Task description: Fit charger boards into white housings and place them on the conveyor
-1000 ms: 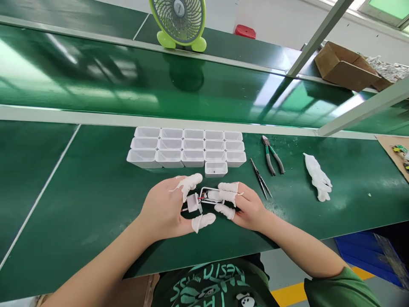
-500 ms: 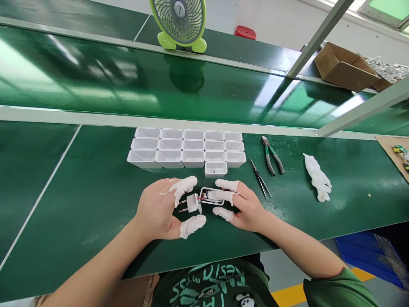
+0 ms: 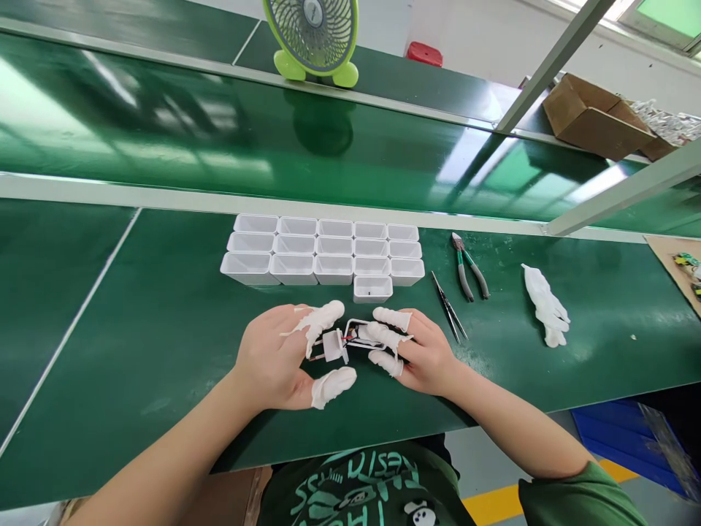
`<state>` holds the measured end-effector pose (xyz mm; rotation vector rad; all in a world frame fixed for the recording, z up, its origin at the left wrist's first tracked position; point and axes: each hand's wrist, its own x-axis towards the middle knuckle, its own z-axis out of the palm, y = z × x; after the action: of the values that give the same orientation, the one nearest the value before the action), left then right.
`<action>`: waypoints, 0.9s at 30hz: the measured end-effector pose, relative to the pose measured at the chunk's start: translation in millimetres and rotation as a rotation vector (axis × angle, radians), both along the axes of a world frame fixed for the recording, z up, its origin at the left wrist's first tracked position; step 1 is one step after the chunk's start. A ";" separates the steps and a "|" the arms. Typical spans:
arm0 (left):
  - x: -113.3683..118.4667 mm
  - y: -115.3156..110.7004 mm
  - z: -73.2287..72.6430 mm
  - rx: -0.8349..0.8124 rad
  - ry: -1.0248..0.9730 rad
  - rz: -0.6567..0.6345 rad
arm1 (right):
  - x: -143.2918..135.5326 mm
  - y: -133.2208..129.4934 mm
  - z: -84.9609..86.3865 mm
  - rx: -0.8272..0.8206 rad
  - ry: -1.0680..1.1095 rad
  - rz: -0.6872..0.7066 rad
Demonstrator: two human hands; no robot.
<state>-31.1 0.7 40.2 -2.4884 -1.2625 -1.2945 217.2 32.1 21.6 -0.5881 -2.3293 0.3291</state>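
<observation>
White finger covers sit on several fingertips of both hands. A white two-pin plug piece [image 3: 334,345] lies beside my left hand [image 3: 288,358], whose thumb and fingers are spread around its pins. Red and dark wires run from it into a white open rectangular housing [image 3: 358,334]. My right hand [image 3: 419,351] holds that housing, fingers over its inside and the thumb at its near side. Whether my left fingers touch the plug piece is hard to see.
Rows of white bins [image 3: 335,248] stand behind the hands, one bin [image 3: 373,289] set forward with a small dark bit inside. To the right lie tweezers [image 3: 449,307], green-handled cutters [image 3: 468,267] and a white glove [image 3: 546,305]. A green fan [image 3: 313,36] stands on the back shelf.
The fingers of my right hand have shifted slightly over the housing, and the plug piece is turned a little. The whole view has moved slightly.
</observation>
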 end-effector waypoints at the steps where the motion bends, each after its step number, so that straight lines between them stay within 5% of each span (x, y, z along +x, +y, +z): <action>1: 0.3 -0.2 -0.2 0.008 0.001 0.006 | -0.2 -0.4 1.1 -0.026 0.017 0.004; 7: 3.8 0.2 4.0 0.052 0.008 0.011 | 1.3 0.6 17.7 -0.358 0.115 0.000; 20: 0.1 -0.6 1.4 0.051 0.012 0.012 | -2.3 2.3 14.1 -0.120 0.022 0.038; 27: 0.7 2.4 8.3 0.091 0.059 -0.012 | -1.9 1.8 15.0 -0.186 0.036 0.034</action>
<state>-30.3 3.0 48.5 -2.4566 -1.1509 -1.2417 215.3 33.8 36.5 -0.6263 -2.2910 0.5722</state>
